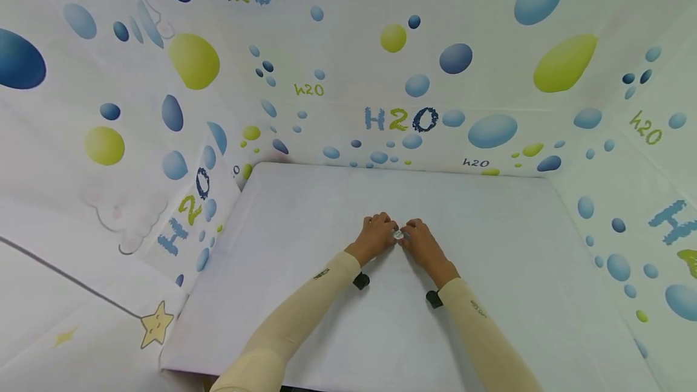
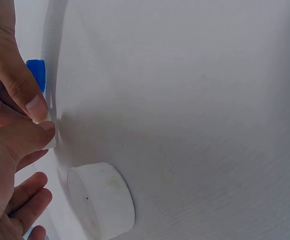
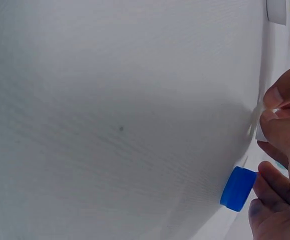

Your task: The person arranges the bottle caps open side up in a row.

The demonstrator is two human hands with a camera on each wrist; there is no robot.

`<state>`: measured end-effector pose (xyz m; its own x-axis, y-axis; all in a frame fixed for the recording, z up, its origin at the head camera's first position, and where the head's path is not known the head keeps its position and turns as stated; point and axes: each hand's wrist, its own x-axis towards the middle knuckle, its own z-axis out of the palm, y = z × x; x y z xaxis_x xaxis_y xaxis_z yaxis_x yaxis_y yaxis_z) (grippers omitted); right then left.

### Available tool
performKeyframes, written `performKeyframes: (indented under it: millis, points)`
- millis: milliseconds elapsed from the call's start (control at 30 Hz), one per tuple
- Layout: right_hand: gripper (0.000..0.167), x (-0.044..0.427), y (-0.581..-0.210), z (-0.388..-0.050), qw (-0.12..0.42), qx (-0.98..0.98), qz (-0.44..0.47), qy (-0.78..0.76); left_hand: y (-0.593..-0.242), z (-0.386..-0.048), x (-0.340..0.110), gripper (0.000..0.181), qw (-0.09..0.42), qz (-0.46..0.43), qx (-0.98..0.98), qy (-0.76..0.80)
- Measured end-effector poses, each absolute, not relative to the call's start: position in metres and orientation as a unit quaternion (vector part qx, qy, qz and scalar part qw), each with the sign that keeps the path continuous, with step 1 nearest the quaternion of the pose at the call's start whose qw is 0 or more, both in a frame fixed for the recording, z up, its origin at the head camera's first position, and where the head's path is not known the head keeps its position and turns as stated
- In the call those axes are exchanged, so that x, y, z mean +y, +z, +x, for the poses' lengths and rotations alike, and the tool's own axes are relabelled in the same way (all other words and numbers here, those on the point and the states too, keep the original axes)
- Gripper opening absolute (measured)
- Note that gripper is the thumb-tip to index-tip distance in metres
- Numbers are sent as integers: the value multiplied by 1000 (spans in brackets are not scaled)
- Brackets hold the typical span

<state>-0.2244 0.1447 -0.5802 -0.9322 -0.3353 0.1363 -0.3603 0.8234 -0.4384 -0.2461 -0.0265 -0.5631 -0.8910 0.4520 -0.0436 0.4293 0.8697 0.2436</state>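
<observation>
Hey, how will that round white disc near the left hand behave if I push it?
The white disc looks low and broad and seems to lie flat on the table, so it would probably slide rather than tip. Its curved side suggests it might roll if stood on edge.

Head view: bright, with soft shadows near sleeves
Left wrist view: dim, darker far right
Right wrist view: dim, gray

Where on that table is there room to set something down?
The white tabletop is bare left of the left sleeve, right of the right sleeve, beyond the left hand and right hand toward the printed backdrop, and between the sleeves. Crowded at the hands: a white piece, white cylinder and blue cap.
</observation>
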Motion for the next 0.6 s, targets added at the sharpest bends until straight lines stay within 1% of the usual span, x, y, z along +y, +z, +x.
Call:
performKeyframes:
  millis: [200, 400, 600]
  points:
    - [27, 144, -578, -224, 36, -953, 189, 235, -562, -243, -29, 31, 44, 228, 965, 123]
    - [29, 141, -576, -223, 26, -954, 184, 237, -558, -238, -31, 32, 35, 233, 965, 116]
    - [31, 142, -566, -217, 12, -948, 175, 266, -553, -234, -34, 32, 26, 238, 964, 112]
